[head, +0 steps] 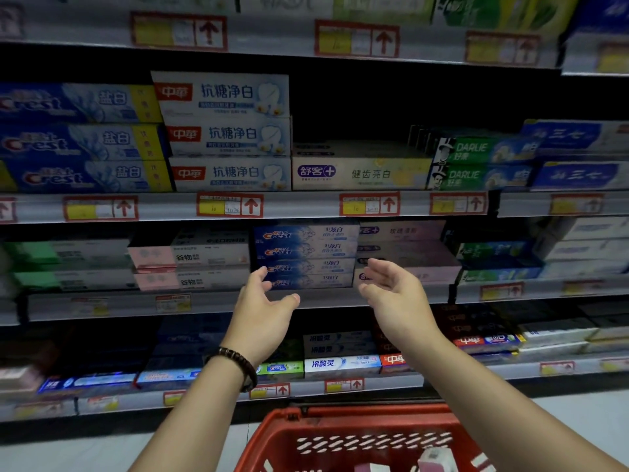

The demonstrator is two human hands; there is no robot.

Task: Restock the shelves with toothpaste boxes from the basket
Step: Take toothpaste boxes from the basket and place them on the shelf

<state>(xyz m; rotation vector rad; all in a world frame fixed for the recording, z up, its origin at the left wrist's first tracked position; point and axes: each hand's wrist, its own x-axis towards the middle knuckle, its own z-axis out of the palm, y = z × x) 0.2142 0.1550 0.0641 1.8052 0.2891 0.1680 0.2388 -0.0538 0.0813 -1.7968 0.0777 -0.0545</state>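
Note:
A stack of blue-and-white Crest toothpaste boxes [306, 257] sits on the middle shelf [204, 303]. My left hand [263, 310] is raised just in front of the stack's lower left corner, fingers loosely spread and holding nothing. My right hand [391, 289] hovers at the stack's right side, in front of pale pink boxes [408, 253], palm turned inward and also empty. Below, a red plastic basket [340, 434] holds a few pale boxes [435, 459] at the frame's bottom edge.
Shelves above hold Crest boxes [81, 141], white boxes with red labels [228, 134], a single cream box [360, 173] with dark space above it, and green Darlie boxes [483, 161]. A lower shelf [306, 390] carries more boxes. Grey floor lies beside the basket.

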